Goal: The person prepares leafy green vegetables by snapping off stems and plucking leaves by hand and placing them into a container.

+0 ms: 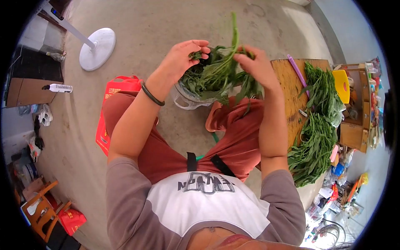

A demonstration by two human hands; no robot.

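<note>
My left hand [182, 57] is raised over a pail with a clear plastic liner [185, 101], fingers curled and pinched on a few green leaves [194, 55]. To its right, my right hand [258, 66] is closed round a bunch of leafy greens [227, 68]. One thick stem sticks up past the fingers, and leaves hang down below the hand. More dark green leaves [193, 79] fill the pail between my knees. Its far side is hidden by the greens.
At my right, a wooden table [293, 106] bears piles of leafy greens [314, 146] and a purple stick [298, 75]. A yellow board [341, 86] stands beside it. A red bag [111, 106] is by my left leg; a white round stand base [98, 49] is further off.
</note>
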